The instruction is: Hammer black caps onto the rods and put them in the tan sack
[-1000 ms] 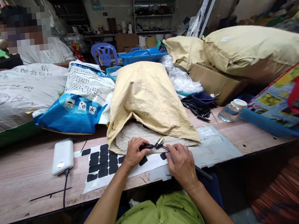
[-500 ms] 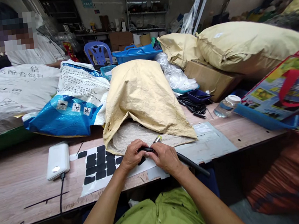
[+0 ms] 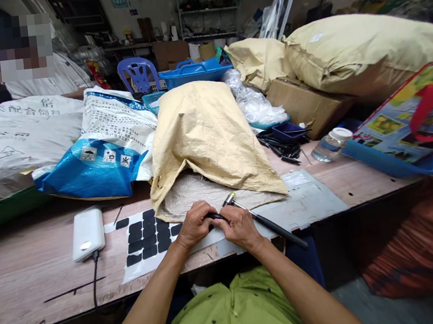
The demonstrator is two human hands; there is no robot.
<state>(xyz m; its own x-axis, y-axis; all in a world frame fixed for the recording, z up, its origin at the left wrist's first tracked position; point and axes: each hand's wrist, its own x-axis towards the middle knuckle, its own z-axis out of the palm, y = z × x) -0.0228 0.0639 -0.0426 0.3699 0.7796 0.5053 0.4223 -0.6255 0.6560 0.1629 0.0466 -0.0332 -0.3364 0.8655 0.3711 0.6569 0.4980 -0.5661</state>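
Observation:
My left hand point(image 3: 195, 223) and my right hand point(image 3: 239, 225) are closed on the two ends of a small black, rod-like piece point(image 3: 215, 216) above the table's front edge. Fingers cover most of it, so its exact kind does not show. Just behind and to the right of my right hand lies a small hammer point(image 3: 280, 231) with a metal head, a yellowish face and a black handle. A sheet of black square pads point(image 3: 149, 237) is partly under my left hand. Beyond both hands a yellow woven sack point(image 3: 201, 132) lies with its mouth toward me.
A white power bank point(image 3: 87, 235) with a cable is at the left. Blue-and-white bags point(image 3: 96, 159) stand behind it. To the right are a pile of black parts point(image 3: 282, 147), a lidded jar point(image 3: 331, 145) and a blue tray point(image 3: 390, 164). A person point(image 3: 45, 79) sits far left.
The view has shifted slightly, and more of the hammer now shows beside my right hand. Both hands keep their grip on the black piece.

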